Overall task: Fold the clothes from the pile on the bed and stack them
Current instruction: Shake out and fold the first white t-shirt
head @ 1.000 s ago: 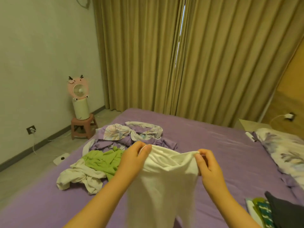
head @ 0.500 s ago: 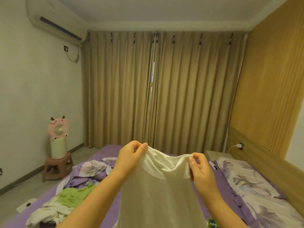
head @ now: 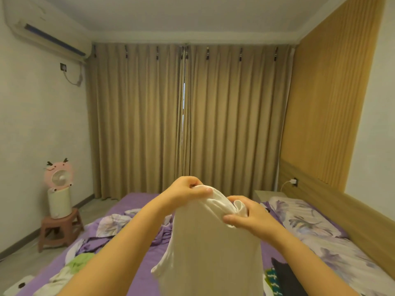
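You hold the white garment [head: 213,248] up above the bed [head: 147,253], your left hand [head: 188,192] and right hand [head: 245,214] each pinching its bunched top edge, while the pile [head: 106,238], partly hidden, seems to lie lower left.

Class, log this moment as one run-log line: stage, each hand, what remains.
stage: white garment held up, unfolded | left hand: grip on top edge | right hand: grip on top edge | remaining: clothes pile on bed
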A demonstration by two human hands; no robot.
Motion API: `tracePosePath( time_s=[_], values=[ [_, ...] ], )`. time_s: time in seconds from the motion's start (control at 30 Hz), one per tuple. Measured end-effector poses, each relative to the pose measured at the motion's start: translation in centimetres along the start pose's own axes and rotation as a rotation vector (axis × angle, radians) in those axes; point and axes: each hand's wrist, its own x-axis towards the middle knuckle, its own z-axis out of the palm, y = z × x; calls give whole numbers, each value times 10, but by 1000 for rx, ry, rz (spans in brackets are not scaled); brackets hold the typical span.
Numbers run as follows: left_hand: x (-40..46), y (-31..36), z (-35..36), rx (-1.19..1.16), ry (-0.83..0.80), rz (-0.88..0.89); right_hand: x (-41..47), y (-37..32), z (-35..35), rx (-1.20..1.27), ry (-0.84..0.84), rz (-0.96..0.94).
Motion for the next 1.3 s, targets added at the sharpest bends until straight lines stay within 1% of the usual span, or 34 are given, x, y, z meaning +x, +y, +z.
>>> tracePosePath(
  time_s=[0.13,0.2,0.3,0.47,0.63,0.67,0.73,0.77,0.8,0.83,0.87,0.9,0.93,1.0,1.03,1.07,1.1,1.17,1.23,1.3],
  values=[
    [-2,-8,-26,-147,-287,-26,6,-5,-3,255,88,-8],
    [1,-13,-32,-142,-362,-37,12,-5,-2,315,127,-13],
    [7,-20,-34,-183,-294,-5,20,-4,2,380,148,-40],
    [17,-27,-31,-211,-180,38,31,-3,5,466,242,-59],
    [23,-28,-31,-95,-21,45,36,-5,7,574,265,-59],
    [24,-27,-31,-92,-1,33,36,-5,8,547,281,-63],
    [24,-21,-28,-146,-16,-3,39,-9,10,396,311,-95],
    [24,-16,-26,-182,-45,-26,41,-13,13,314,271,-122],
    [25,-10,-22,-203,-78,-51,42,-17,17,244,195,-142],
    [26,-4,-19,-195,-98,-79,45,-21,23,168,127,-154],
    [28,0,-16,-179,-101,-109,47,-24,28,78,102,-167],
    [29,3,-14,-178,-87,-139,50,-24,34,-9,134,-184],
    [29,6,-14,-204,-62,-169,53,-23,38,-75,220,-193],
    [29,11,-17,-316,6,-232,54,-22,43,-108,420,-175],
    [29,13,-20,-380,40,-264,53,-21,45,-101,488,-177],
    [28,15,-22,-435,69,-286,52,-21,47,-89,519,-199],
    [28,16,-24,-469,93,-294,50,-22,51,-69,512,-228],
    [30,19,-26,-488,111,-274,46,-27,63,37,422,-236],
    [28,22,-26,-499,106,-251,47,-26,77,114,353,-185],
    [27,22,-25,-501,105,-279,53,-22,83,185,370,-123]
  ],
)
